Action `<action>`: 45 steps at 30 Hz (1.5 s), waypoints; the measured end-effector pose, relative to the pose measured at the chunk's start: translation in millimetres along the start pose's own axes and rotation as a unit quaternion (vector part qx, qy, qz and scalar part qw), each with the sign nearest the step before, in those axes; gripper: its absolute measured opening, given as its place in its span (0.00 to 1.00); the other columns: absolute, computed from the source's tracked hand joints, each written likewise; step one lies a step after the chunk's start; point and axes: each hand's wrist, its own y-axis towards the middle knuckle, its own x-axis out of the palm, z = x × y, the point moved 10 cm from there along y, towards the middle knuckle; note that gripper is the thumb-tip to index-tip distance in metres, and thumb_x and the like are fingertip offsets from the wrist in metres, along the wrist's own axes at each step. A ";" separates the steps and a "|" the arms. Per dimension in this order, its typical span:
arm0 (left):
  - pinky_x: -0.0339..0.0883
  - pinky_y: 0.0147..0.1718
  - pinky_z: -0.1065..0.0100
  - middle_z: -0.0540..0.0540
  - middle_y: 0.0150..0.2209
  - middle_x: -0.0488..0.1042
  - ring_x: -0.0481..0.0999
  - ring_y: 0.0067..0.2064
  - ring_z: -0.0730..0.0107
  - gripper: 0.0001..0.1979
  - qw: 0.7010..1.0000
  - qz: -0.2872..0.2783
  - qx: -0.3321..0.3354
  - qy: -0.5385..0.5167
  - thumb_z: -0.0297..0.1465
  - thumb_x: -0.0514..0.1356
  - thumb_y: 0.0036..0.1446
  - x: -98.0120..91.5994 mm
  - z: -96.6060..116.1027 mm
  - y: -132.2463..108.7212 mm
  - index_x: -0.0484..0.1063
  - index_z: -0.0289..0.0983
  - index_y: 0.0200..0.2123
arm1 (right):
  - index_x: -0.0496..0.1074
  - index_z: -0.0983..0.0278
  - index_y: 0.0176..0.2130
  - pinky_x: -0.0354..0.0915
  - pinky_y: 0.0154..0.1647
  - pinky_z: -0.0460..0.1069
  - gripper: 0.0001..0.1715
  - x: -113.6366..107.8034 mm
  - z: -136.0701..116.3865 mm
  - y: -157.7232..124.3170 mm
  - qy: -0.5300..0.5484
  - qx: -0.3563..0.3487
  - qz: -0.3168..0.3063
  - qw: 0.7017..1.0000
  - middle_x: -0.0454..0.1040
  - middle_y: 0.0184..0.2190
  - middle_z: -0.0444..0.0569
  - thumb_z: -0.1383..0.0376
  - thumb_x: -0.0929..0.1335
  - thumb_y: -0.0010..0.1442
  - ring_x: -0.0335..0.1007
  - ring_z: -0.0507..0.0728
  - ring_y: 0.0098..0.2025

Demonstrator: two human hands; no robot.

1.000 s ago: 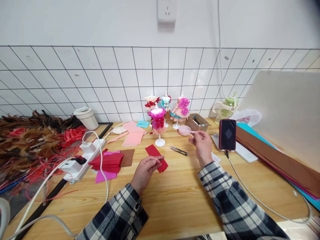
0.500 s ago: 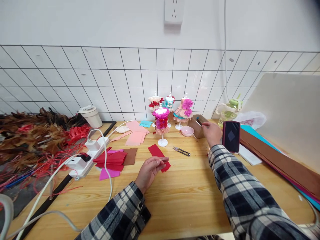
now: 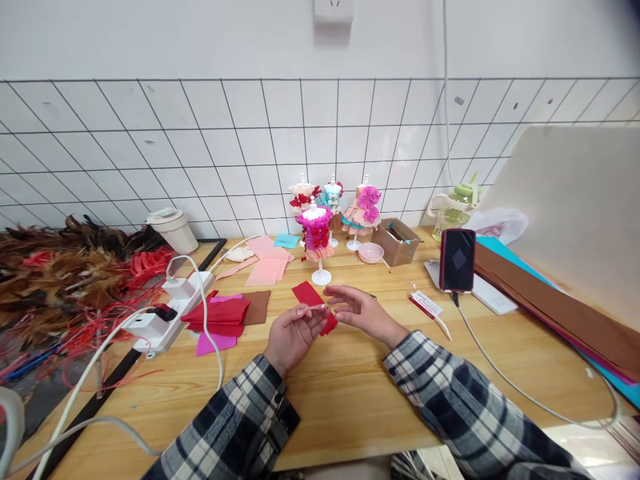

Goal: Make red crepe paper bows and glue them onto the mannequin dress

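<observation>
My left hand pinches a small, thin, pale strip between thumb and fingertips; its exact kind is too small to make out. Close beside it on the right, my right hand has its fingers apart, with the tips near the strip. A red paper piece lies on the table just behind and partly under the hands. The thread snips behind my right hand are almost fully hidden. Farther back stands a mini dress form in a magenta, red and peach paper dress.
Three more dressed forms stand by the wall, beside a pink bowl and a cardboard box. Folded coloured paper and a power strip are at left. A phone with a cable stands at right.
My right hand has come back from the cardboard box to beside my left hand, and its fingers have spread. My left hand still pinches the pale strip. The view has shifted slightly.
</observation>
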 end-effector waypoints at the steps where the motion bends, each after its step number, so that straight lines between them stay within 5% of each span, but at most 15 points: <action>1: 0.69 0.47 0.61 0.38 0.37 0.79 0.77 0.46 0.58 0.06 1.000 -0.005 -0.001 -0.003 0.25 0.57 0.49 0.3 0.0 0.6 0.71 0.31 0.23 | 0.68 0.57 0.54 0.68 0.48 0.54 0.33 4.2 5.6 -0.3 0.020 0.009 0.004 1.000 0.69 0.53 0.52 0.57 0.73 0.49 0.67 0.59 0.51; 7: 0.69 0.47 0.59 0.36 0.39 0.79 0.77 0.45 0.57 0.07 1.000 -0.018 -0.020 0.004 0.24 0.57 0.50 3.1 -7.4 1.8 0.72 0.31 0.23 | 0.75 0.63 0.41 0.69 0.33 0.49 0.21 -1.5 30.1 2.5 -0.020 0.061 0.056 0.996 0.76 0.34 0.48 0.56 0.74 0.47 0.71 0.53 0.30; 12: 0.70 0.46 0.60 0.38 0.35 0.80 0.77 0.45 0.55 0.06 1.000 -0.003 -0.017 0.024 0.24 0.57 0.49 1.3 -5.9 1.3 0.71 0.31 0.22 | 0.75 0.64 0.30 0.65 0.31 0.47 0.13 -17.0 24.5 1.1 -0.103 0.030 0.104 0.989 0.73 0.29 0.47 0.57 0.72 0.50 0.67 0.52 0.31; 15: 0.71 0.43 0.62 0.37 0.36 0.80 0.77 0.45 0.56 0.06 0.999 0.009 -0.013 0.027 0.24 0.57 0.49 -1.7 -2.5 1.9 0.71 0.31 0.22 | 0.74 0.64 0.35 0.66 0.32 0.47 0.13 -23.5 18.6 -1.4 -0.072 0.014 0.117 0.990 0.74 0.34 0.48 0.57 0.71 0.52 0.67 0.51 0.32; 19: 0.70 0.44 0.61 0.37 0.37 0.80 0.77 0.45 0.56 0.06 0.999 0.002 -0.022 0.034 0.25 0.57 0.49 -2.1 -5.8 2.1 0.71 0.31 0.22 | 0.64 0.59 0.56 0.68 0.41 0.49 0.33 -3.1 12.4 -2.2 0.014 -0.004 0.030 0.999 0.71 0.50 0.52 0.59 0.71 0.52 0.70 0.53 0.42; 21: 0.69 0.45 0.60 0.39 0.35 0.79 0.78 0.43 0.58 0.06 0.999 -0.002 -0.027 0.042 0.25 0.58 0.49 -2.7 -9.0 2.3 0.71 0.32 0.22 | 0.68 0.60 0.53 0.68 0.43 0.51 0.29 4.1 14.5 -2.5 0.007 0.003 0.016 1.000 0.74 0.47 0.52 0.59 0.72 0.52 0.72 0.55 0.43; 25: 0.69 0.44 0.61 0.41 0.34 0.79 0.78 0.41 0.60 0.06 0.996 0.010 -0.024 0.080 0.26 0.59 0.50 -7.2 -10.6 3.6 0.71 0.32 0.23 | 0.78 0.62 0.36 0.70 0.42 0.52 0.14 -5.5 19.3 -2.8 -0.055 0.008 0.091 0.994 0.78 0.36 0.49 0.58 0.73 0.49 0.74 0.57 0.38; 35: 0.68 0.35 0.67 0.42 0.33 0.79 0.76 0.34 0.66 0.05 0.957 0.049 0.027 0.284 0.28 0.61 0.46 -8.6 10.4 4.0 0.73 0.33 0.22 | 0.79 0.58 0.35 0.68 0.39 0.50 0.06 -17.2 -1.8 -4.6 -0.287 -0.096 0.073 0.950 0.78 0.30 0.46 0.65 0.70 0.56 0.72 0.53 0.33; 38: 0.68 0.36 0.69 0.44 0.31 0.79 0.75 0.33 0.68 0.04 0.927 0.094 0.057 0.359 0.28 0.61 0.46 -16.8 26.3 3.5 0.74 0.33 0.23 | 0.78 0.60 0.33 0.68 0.39 0.49 0.07 -26.4 0.3 -5.2 -0.332 -0.065 0.077 0.938 0.77 0.30 0.46 0.66 0.68 0.56 0.71 0.52 0.33; 45: 0.67 0.46 0.60 0.38 0.41 0.78 0.76 0.46 0.56 0.05 0.975 0.012 -0.012 0.220 0.27 0.60 0.48 -5.7 3.9 3.2 0.71 0.32 0.22 | 0.72 0.60 0.49 0.69 0.33 0.48 0.22 -11.0 14.1 -3.8 -0.182 0.011 0.059 0.981 0.74 0.43 0.51 0.63 0.69 0.54 0.70 0.54 0.38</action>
